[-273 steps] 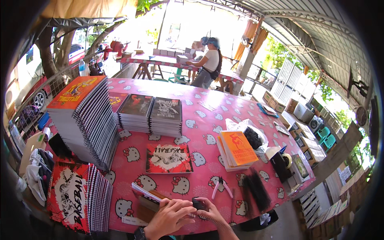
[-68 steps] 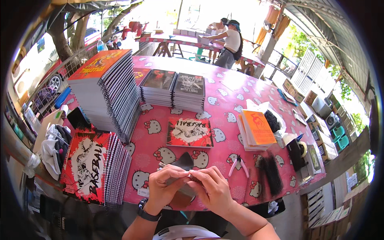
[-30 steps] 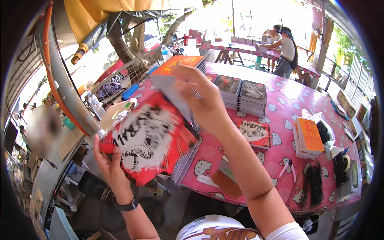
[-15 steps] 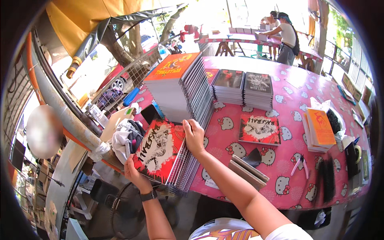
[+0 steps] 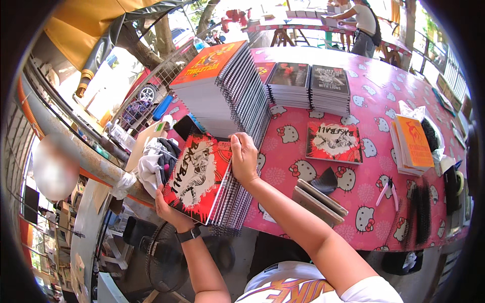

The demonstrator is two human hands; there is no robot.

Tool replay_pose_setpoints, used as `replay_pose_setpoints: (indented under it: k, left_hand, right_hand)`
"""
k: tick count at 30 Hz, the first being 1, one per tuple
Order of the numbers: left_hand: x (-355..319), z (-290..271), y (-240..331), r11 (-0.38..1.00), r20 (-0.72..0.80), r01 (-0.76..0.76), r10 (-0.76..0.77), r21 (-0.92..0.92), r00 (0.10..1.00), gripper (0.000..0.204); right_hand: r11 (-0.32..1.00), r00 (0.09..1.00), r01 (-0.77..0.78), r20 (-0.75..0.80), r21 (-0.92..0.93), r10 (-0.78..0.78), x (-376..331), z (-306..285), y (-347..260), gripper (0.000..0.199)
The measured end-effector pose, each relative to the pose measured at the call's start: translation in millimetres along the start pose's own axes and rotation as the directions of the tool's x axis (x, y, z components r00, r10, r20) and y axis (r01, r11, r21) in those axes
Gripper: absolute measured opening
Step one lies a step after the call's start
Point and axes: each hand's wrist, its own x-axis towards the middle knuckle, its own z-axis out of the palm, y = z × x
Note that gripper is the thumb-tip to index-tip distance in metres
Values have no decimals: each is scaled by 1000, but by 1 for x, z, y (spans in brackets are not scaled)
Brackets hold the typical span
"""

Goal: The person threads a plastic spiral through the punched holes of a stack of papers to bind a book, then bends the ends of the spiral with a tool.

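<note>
notebooks (image 5: 202, 177) with red covers and black-and-white drawing lie in a spiral-bound pile at the near left corner of the table (image 5: 374, 101), partly jutting over its edge. the left hand (image 5: 169, 209) cups the pile from below at its near edge, fingers curled under the covers, a dark watch (image 5: 188, 234) on the wrist. the right hand (image 5: 244, 159) rests on top along the wire spines, fingers closed loosely and pressing down on the pile's right side; whether it pinches a single cover cannot be told.

just behind the pile rises a tall stack (image 5: 222, 86) of orange-covered spiral notebooks, and beside that two lower stacks with dark covers (image 5: 309, 86). a single red notebook (image 5: 333, 142) lies flat on the pink cartoon-cat tablecloth to the right of the right hand. nearer the person, two thin brown boards (image 5: 316, 199) lie side by side, with a dark scrap (image 5: 326, 179) just beyond them. further right sit an orange-covered bundle (image 5: 411, 144), black plastic binding combs (image 5: 419, 214) and a tape roll (image 5: 454, 182). left of the pile a heap of cloth (image 5: 154, 164) lies on a rail. another person (image 5: 364, 22) stands at a far table.
</note>
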Motion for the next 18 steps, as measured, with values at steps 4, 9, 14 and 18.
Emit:
replay_pose_setpoints:
  k: [4, 9, 14, 18]
  left_hand:
    - [4, -12, -9, 999, 115, -44, 44, 0, 992, 38]
    - [2, -6, -14, 999, 80, 12, -9, -48, 997, 38]
    - [7, -19, -18, 993, 141, 58, -43, -101, 989, 43]
    - [8, -20, -20, 999, 140, 23, -17, -47, 990, 42]
  right_hand:
    - [998, 995, -51, 79, -32, 54, -1, -4, -4, 30]
    - [995, 992, 15, 128, -96, -3, 18, -7, 4, 25]
    - [971, 961, -238, 147, 14, 233, 8, -5, -3, 29]
    - [918, 913, -394, 135, 50, 385, 17, -4, -2, 34]
